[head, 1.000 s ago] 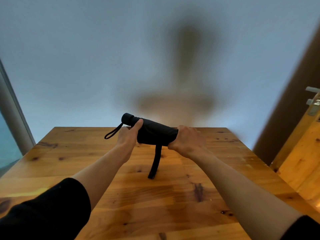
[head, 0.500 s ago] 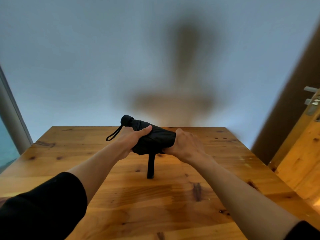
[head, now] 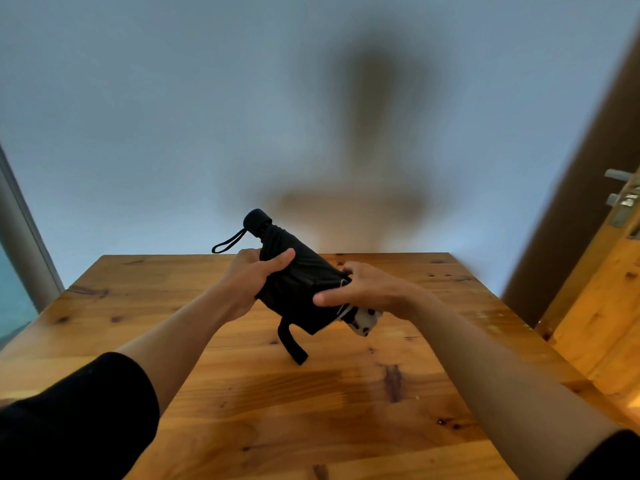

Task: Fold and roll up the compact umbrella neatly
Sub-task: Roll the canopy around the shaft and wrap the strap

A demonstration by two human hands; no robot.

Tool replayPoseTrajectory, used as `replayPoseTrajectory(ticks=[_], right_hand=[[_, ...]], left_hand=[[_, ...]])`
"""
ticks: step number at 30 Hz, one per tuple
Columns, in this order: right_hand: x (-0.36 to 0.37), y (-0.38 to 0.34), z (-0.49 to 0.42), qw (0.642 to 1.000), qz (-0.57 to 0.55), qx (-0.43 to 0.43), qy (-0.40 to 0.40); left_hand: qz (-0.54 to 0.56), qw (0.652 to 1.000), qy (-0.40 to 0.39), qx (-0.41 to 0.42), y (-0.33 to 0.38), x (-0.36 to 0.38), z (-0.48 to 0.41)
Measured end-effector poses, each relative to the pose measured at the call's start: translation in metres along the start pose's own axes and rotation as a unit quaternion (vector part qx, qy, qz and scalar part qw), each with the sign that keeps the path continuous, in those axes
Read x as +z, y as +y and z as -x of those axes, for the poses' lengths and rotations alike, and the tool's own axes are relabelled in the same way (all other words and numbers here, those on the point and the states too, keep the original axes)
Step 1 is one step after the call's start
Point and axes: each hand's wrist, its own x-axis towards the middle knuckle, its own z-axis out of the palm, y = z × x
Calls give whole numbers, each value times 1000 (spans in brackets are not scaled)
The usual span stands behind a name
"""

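The black compact umbrella (head: 296, 282) is folded and held tilted above the wooden table (head: 311, 410), its round cap with a wrist loop pointing up and to the left. My left hand (head: 254, 282) grips its upper half, thumb across the fabric. My right hand (head: 363, 289) rests on the lower end with the fingers spread over the fabric. A pale spotted end (head: 363, 322) pokes out below my right hand. The black closure strap (head: 292, 344) hangs loose under the umbrella.
The table ends at a pale wall behind. A wooden door (head: 606, 289) with a metal handle stands at the right. A grey frame (head: 24, 237) runs up the left edge.
The umbrella has been tipped up, cap higher and to the left. My right hand has loosened from a closed grip to spread fingers, and the spotted end has come into view.
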Motion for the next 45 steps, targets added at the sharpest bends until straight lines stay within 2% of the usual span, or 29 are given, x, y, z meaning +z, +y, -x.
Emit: replayPoseTrajectory(ticks=[2,6,10,15,20,26,29,31,35,39,42,45], right_hand=[[-5,-6,7,993,-98,-3,-59],[-8,-6,10,968,-223,64,-93],[-5,-2,7,970,-221,19,-97],[-3,-6,-5,984,-179,19,2],[-5,1,-5,983,-172,56,-31],[0,7,4,959,-268,68,-70],[-1,9,0,955,-291,44,-36],[-3,8,-4,958,-282,45,-8],[-7,7,-8,971,-236,39,-11],[-5,3,-8,982,-190,6,2],[-4,-4,-6,989,-146,-12,15],[-7,-12,-5,994,-105,-15,16]], left_hand=[[-6,999,-51,1,0,-5,2],[-3,991,-132,-4,3,-7,2],[-43,986,-160,-20,2,-8,5],[-57,991,-116,-16,-1,-7,4],[-15,986,-158,-51,3,-13,5],[58,976,-197,-65,3,-12,8],[72,976,-193,-72,8,-17,9],[45,979,-185,-76,10,-21,9],[-32,984,-146,-98,9,-23,10],[-182,981,-60,-4,8,-16,11],[-192,978,-21,74,11,-8,8],[-260,960,-1,107,14,-1,6]])
